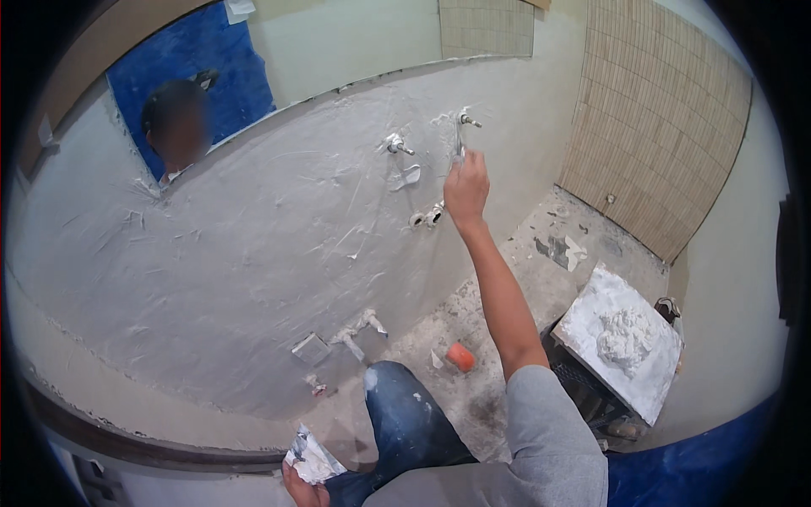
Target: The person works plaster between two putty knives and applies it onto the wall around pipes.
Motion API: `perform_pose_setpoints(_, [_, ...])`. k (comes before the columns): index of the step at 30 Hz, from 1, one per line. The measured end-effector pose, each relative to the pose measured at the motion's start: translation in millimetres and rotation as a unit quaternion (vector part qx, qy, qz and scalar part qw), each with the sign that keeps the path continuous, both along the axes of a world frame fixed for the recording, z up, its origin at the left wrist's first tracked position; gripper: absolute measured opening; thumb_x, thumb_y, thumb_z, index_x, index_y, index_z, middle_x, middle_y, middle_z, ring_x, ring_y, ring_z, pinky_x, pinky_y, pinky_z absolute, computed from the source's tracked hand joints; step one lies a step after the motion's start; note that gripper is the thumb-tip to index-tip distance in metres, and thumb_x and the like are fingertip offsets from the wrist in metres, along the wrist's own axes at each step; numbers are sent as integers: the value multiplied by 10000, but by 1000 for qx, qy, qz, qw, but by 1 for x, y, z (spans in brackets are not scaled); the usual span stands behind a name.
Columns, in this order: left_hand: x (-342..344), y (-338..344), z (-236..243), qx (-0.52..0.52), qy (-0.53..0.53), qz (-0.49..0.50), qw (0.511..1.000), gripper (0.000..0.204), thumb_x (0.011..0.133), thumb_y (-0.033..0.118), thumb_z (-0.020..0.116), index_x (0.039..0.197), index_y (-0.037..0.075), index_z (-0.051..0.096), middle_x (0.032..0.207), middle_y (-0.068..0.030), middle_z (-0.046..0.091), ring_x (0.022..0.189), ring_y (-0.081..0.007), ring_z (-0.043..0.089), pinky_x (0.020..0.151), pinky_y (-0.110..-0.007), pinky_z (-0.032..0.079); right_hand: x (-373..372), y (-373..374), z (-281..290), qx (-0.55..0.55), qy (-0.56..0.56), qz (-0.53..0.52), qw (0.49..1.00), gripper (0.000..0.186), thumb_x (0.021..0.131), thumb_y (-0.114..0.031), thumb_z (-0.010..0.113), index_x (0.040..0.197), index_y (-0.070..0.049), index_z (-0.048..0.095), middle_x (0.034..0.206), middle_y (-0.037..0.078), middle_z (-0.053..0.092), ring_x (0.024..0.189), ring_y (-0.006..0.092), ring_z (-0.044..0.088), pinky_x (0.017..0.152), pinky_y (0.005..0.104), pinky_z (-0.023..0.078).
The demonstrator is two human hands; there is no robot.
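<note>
My right hand (467, 188) reaches up to the grey plastered wall (253, 253), closed around a narrow metal spatula (460, 142). Its thin blade lies against the wall just below the right valve stem (470, 120); the handle is hidden in my fist. Left of it a second valve stem (399, 145) pokes out, with a smear of white plaster (409, 177) under it. Two round pipe openings (416, 220) sit lower down. At the bottom, my left hand (306, 488) grips a flat metal trowel (314, 460) loaded with white plaster; its handle cannot be seen.
On the right, a white-coated board (583, 325) carries a plaster heap (625, 338) on a dark crate. An orange cup-like object (460, 357) lies on the littered floor. Pipes (359, 338) jut from the wall low down. A person (177, 127) appears beyond the wall's upper left edge.
</note>
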State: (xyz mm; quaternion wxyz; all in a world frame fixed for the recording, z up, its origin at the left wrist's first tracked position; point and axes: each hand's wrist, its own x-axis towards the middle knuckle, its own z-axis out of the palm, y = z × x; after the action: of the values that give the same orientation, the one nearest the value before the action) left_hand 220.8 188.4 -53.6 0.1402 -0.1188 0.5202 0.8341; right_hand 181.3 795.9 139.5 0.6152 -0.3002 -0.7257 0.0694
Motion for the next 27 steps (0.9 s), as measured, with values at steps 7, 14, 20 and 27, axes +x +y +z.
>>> perform_pose_setpoints(7, [-3, -13, -14, 7, 29, -15, 999, 345, 970, 180, 475, 1270, 22, 538, 1160, -124, 639, 1030, -271, 675, 832, -385, 590, -18, 28, 21, -35, -10, -73, 997, 337, 896, -85, 549, 1217, -14, 622, 1094, 158, 583, 1021, 358, 600, 882, 464, 489])
perform_pose_setpoints(14, [-1, -24, -21, 21, 32, -10, 999, 335, 972, 188, 472, 1260, 34, 543, 1163, -120, 636, 1034, -271, 671, 836, -383, 587, -27, 14, 24, -56, -2, -93, 994, 350, 892, -91, 555, 1232, -49, 627, 1114, 135, 583, 1052, 342, 594, 880, 451, 500])
perform_pose_setpoints(20, [-6, -29, -24, -27, 19, 17, 999, 315, 967, 167, 472, 1240, 35, 556, 1153, -112, 640, 1031, -262, 670, 833, -372, 582, -11, -27, 7, 48, -70, 46, 995, 353, 867, -60, 547, 1213, -37, 614, 1081, 143, 578, 1028, 342, 594, 840, 460, 513])
perform_pose_setpoints(27, [-7, -14, -27, 30, 23, -33, 999, 321, 963, 154, 477, 1251, 33, 554, 1154, -111, 640, 1023, -260, 671, 847, -377, 574, -11, 26, 26, -29, -27, -68, 997, 354, 878, -58, 539, 1226, -28, 600, 1096, 148, 569, 1021, 348, 598, 838, 477, 510])
